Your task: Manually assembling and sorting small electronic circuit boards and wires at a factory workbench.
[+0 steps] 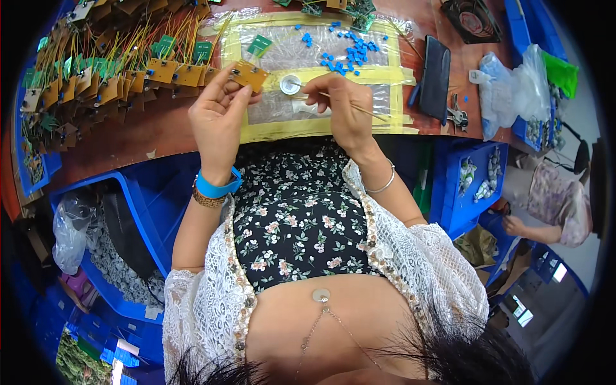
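My left hand pinches a small tan circuit board between thumb and fingers, raised over the front of the work mat. Closed around a thin wooden stick, my right hand is just to the right of a small round white cap. The stick's tip reaches into the cap, whose contents I cannot make out. Behind the cap, a clear mat edged with yellow tape bears a small green circuit board and many scattered little blue parts.
Wired circuit boards pile up at the left. A black phone-like slab, keys, plastic bags and a black fan lie right. Blue bins stand below the table edge. Another person's arm shows far right.
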